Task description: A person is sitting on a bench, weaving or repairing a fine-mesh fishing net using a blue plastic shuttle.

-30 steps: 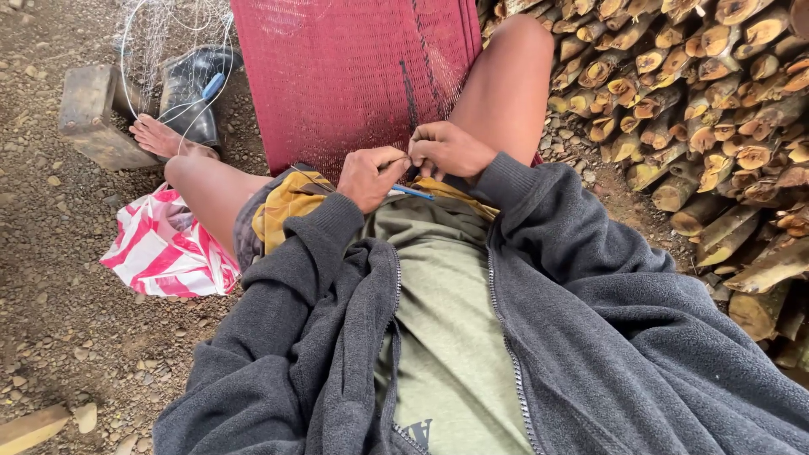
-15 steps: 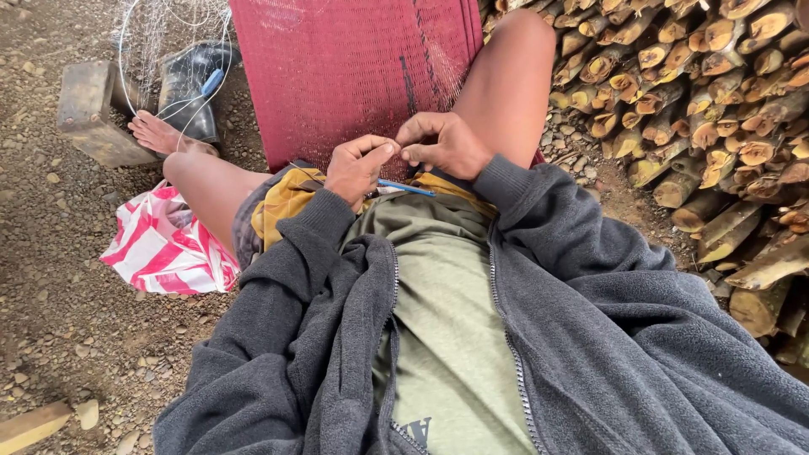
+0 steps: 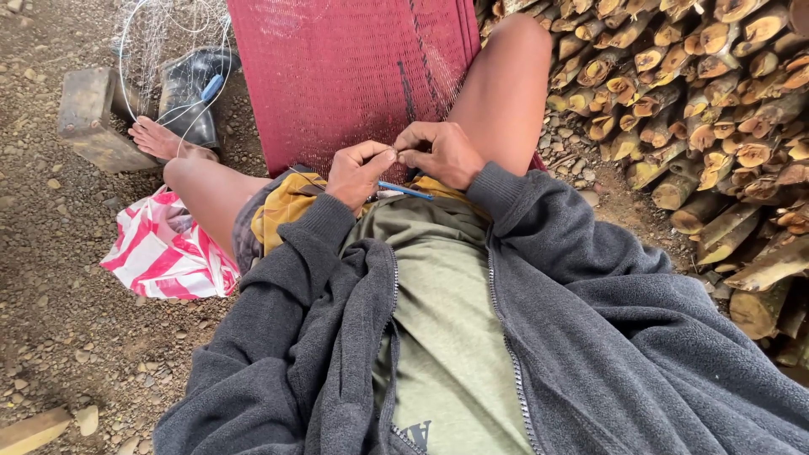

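Note:
I sit with my legs apart and both hands meeting over my lap. My left hand [image 3: 356, 173] is curled, its thumb and forefinger pinched on a fine, nearly clear net [image 3: 434, 88] that stretches away over a dark red woven mat [image 3: 345, 76]. A thin blue netting needle [image 3: 404, 190] pokes out to the right from under my left hand. My right hand [image 3: 440, 152] pinches the same net thread, fingertip to fingertip with the left.
A stack of cut firewood [image 3: 699, 101] fills the right side. To the left lie a red-and-white striped bag [image 3: 164, 253], a wooden block [image 3: 88, 114], a black rubber boot [image 3: 190, 88] and a bundle of net with white line [image 3: 164, 34]. Gravel ground surrounds me.
Both hands rose slightly and opened from a tight clench into a fingertip pinch, thumbs and forefingers now meeting on the net thread. The blue needle shifted a little with the left hand.

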